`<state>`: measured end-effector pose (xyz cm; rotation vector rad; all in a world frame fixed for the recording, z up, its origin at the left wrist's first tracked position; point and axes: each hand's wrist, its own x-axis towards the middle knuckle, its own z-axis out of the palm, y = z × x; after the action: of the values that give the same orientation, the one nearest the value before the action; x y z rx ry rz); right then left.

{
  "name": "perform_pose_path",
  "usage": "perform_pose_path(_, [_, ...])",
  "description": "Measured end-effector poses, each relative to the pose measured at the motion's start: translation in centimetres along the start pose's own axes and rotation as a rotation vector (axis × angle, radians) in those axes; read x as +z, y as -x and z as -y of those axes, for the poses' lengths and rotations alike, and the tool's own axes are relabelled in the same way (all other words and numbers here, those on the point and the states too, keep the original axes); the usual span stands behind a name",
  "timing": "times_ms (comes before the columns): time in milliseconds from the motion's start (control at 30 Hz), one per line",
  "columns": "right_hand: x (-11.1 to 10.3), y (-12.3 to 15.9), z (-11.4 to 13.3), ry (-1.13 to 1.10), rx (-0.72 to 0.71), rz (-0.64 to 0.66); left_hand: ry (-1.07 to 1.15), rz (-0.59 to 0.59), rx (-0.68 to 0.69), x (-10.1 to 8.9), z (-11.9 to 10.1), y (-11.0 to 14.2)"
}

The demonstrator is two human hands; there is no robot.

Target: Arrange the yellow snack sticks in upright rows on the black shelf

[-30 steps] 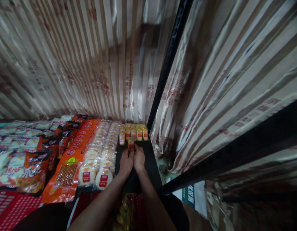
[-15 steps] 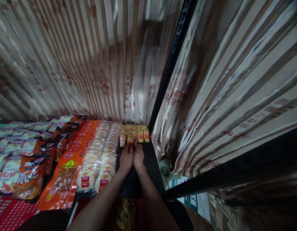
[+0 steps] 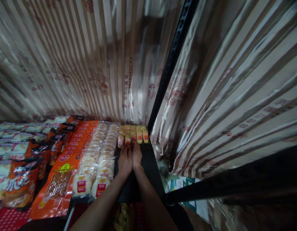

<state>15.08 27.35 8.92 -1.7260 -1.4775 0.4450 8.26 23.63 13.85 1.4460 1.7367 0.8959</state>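
Observation:
My left hand and my right hand reach side by side over the black shelf, nearly touching. My left fingers are closed at the lower end of a small yellow snack pack with a red label. My right fingers are curled against the base of the neighbouring small snack pack; their tips are partly hidden. Both packs stand in the front row of a block of the same packs. Left of them lie two rows of clear-wrapped round white rice crackers.
Orange bags of stick snacks and orange-and-white snack bags fill the shelf leftward. A black upright post stands at the back corner, before striped curtains. Below the shelf, a red basket and yellow packs show.
The front-row pack at my hands now stands nearer its left neighbour, and another pack shows beside it. My hands have shifted slightly. The view has moved a little.

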Motion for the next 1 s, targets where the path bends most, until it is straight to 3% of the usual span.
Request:
perform_pose_path(600, [0.5, -0.4, -0.4, -0.115, -0.003, 0.064, 0.006, -0.012, 0.035, 0.2, 0.3, -0.4])
perform_pose_path(1000, [-0.1, 0.6, -0.6, -0.129, 0.009, 0.015, -0.037, -0.002, 0.031, 0.1, -0.2, 1.1])
